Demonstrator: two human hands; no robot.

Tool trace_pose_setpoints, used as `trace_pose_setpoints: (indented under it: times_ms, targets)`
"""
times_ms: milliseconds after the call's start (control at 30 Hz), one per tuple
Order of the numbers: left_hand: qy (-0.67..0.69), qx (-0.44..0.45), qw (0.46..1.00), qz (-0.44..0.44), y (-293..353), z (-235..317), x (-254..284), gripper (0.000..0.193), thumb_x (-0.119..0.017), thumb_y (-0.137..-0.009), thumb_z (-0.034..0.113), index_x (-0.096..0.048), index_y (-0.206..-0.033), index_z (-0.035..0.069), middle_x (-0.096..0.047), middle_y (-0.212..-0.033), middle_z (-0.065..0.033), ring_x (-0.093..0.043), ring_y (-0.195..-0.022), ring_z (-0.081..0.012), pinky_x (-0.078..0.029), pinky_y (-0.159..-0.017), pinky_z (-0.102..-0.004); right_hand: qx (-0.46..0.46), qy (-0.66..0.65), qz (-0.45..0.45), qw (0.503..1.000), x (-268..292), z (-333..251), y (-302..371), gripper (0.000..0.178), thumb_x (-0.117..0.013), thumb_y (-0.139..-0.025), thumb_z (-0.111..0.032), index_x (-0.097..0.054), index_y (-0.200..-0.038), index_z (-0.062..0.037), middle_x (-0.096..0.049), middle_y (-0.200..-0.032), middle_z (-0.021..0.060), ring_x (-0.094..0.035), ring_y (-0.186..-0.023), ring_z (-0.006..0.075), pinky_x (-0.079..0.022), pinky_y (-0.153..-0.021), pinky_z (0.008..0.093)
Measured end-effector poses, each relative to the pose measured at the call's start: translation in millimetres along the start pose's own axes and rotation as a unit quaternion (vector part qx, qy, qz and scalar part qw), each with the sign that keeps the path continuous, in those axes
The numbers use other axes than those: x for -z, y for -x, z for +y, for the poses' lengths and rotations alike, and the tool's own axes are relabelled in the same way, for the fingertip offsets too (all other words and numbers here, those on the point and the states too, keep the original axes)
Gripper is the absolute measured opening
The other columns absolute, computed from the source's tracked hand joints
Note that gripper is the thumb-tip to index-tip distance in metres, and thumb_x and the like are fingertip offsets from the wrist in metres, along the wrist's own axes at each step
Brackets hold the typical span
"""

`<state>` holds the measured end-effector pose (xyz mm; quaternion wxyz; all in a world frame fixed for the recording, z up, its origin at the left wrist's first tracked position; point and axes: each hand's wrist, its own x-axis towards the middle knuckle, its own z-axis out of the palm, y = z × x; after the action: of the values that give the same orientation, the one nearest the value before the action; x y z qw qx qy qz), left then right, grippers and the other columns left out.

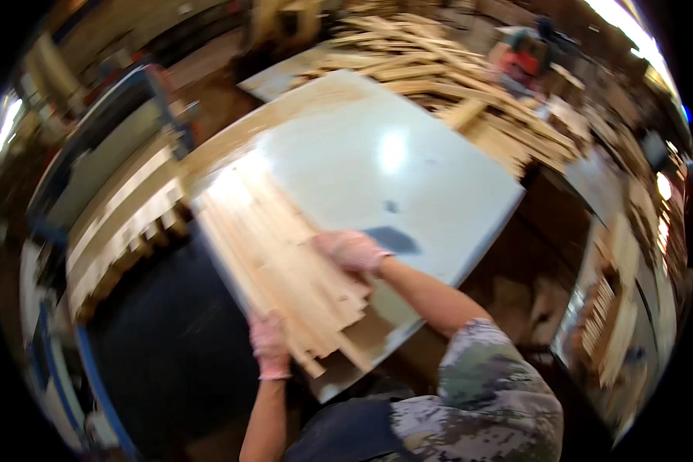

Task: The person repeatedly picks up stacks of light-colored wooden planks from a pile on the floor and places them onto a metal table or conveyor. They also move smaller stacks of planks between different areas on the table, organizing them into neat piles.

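A flat bundle of pale wooden strips lies side by side on a smooth light blue-grey tabletop, its near ends uneven. My left hand, in a pinkish glove, grips the bundle's left edge close to the near end. Across from it, my right hand, gloved alike, is closed against the right edge about midway along. The strips are held between both hands. Motion blur softens the fingers, and those under the strips' edges are hidden.
Cut wooden pieces stand in a row at the left, beside a dark surface. A loose heap of strips lies beyond the table. More stacked wood sits at the right. Another person is at the far right.
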<state>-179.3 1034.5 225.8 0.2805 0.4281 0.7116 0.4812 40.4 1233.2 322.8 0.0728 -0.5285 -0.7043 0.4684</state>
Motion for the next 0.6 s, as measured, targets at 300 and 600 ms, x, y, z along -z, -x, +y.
trace_pose_setpoints:
  times_ms: [300,600]
  targets:
    - [-0.143,-0.193,0.957,-0.162,90,71,9,0.126,-0.091,-0.074,0.037,-0.018,-0.171,0.004,-0.017,-0.173,-0.0308,-0.027,-0.158,-0.0439,-0.03,-0.127,-0.05,-0.02,-0.041,-0.014,0.999,5,8,-1,0.064,-0.039,-0.11,-0.058,-0.061,-0.15,-0.0128,-0.069,-0.14,0.0173,-0.065,-0.131,0.0349,-0.048,-0.113,0.0462]
    - [-0.265,-0.258,0.924,-0.1,67,41,3,0.117,-0.091,-0.071,0.061,-0.044,-0.158,0.0,-0.018,-0.171,-0.0368,-0.027,-0.156,-0.0547,-0.034,-0.125,-0.0537,-0.002,-0.019,-0.007,1.0,0,7,0,0.062,-0.039,-0.11,-0.055,-0.062,-0.147,-0.0116,-0.071,-0.135,0.0172,-0.067,-0.127,0.0345,-0.049,-0.11,0.046]
